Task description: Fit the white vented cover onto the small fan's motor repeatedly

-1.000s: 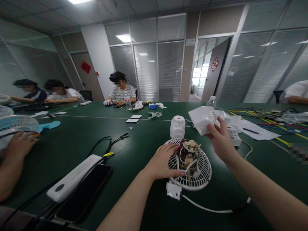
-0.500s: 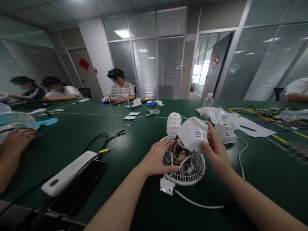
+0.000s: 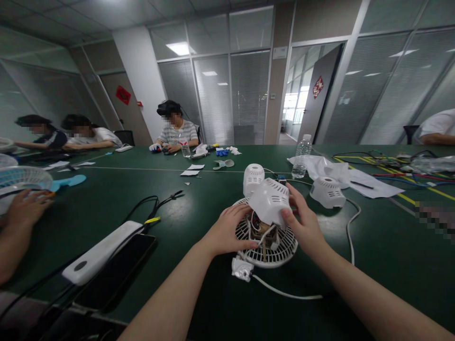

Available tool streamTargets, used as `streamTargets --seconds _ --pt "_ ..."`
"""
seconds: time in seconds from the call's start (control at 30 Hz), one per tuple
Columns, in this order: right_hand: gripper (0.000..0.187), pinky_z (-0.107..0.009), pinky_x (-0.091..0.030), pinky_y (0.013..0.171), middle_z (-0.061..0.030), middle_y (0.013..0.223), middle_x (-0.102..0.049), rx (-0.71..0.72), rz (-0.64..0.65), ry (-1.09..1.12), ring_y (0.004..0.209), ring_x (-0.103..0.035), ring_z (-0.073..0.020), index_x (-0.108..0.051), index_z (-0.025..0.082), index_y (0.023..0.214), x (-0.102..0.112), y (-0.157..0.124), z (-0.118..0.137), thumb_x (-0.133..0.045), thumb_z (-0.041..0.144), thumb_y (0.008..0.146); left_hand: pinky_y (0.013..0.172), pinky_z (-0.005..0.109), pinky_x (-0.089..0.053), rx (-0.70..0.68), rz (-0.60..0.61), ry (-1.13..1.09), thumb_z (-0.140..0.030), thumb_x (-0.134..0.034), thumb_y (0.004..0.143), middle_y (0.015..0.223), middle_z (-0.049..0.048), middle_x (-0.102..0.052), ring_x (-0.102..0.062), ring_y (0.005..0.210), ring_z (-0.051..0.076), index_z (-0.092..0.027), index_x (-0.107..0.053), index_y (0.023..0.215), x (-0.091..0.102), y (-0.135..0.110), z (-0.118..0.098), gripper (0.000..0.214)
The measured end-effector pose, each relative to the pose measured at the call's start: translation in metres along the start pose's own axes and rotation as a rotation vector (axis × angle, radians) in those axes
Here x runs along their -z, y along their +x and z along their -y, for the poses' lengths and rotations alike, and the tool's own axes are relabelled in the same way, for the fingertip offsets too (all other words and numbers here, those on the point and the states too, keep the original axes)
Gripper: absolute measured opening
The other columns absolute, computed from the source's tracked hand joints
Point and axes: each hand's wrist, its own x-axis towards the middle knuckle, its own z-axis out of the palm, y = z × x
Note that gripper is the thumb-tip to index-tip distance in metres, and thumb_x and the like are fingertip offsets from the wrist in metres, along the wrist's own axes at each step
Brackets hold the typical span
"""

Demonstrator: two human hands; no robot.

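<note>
1 white cover [image 3: 267, 201] tilts vent-side up, right hand [image 3: 306, 221] pinching it; left hand [image 3: 224, 229] half-open on grille [image 3: 272, 264].

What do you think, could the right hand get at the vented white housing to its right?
Probably yes, once freed: the right hand holds a white cover over the fan grille, but nothing seems to block the way to the vented white housing.

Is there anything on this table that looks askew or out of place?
Yes: the white cover in the right hand is tilted over the round grille, with wires and inner parts exposed beneath, so it looks unseated.
</note>
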Motion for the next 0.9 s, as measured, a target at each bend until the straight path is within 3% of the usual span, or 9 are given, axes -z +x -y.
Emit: streamTargets --seconds 0.33,0.57,0.8,0.9 --pt "0.074 -0.058 -0.049 0.096 -0.0127 0.143 -0.051 0.050 0.039 -0.180 0.122 -0.055 -0.0363 -0.031 0.030 0.149 -0.002 -0.004 0.013 -0.062 0.051 0.086 0.118 0.052 -0.026 0.011 0.014 0.022 -0.071 -0.072 0.067 0.155 0.0123 -0.038 -0.033 0.143 0.034 -0.020 -0.036 0.147 0.000 0.000 -0.002 0.101" --pt "0.074 -0.060 -0.048 0.098 -0.0108 0.147 -0.047 0.020 0.050 -0.183 0.128 -0.051 -0.0363 -0.027 0.033 0.151 -0.005 -0.005 0.010 -0.062 0.048 0.087 0.118 0.055 -0.026 0.033 0.035 0.027 -0.070 -0.072 0.068 0.156 0.0123 -0.035 -0.031 0.144 0.036 -0.022 -0.037 0.147 0.002 0.001 -0.004 0.099" --pt "0.080 -0.063 -0.045 0.102 -0.0087 0.155 -0.036 0.012 0.139 -0.117 0.133 -0.046 -0.0375 -0.018 0.038 0.153 -0.009 -0.005 0.007 -0.063 0.047 0.087 0.117 0.059 -0.027 0.029 0.020 -0.024 -0.060 -0.076 0.068 0.164 0.0078 -0.012 -0.023 0.146 0.040 -0.029 -0.035 0.149 0.002 0.001 -0.006 0.097" --pt "0.088 -0.063 -0.041 0.105 -0.0104 0.157 -0.032 0.011 0.186 -0.005 0.133 -0.047 -0.0372 -0.011 0.038 0.154 -0.012 -0.005 0.003 -0.065 0.045 0.085 0.117 0.058 -0.026 0.014 0.019 -0.019 -0.060 -0.077 0.068 0.165 0.0075 -0.010 -0.021 0.147 0.039 -0.028 -0.035 0.149 0.001 0.001 -0.005 0.096"
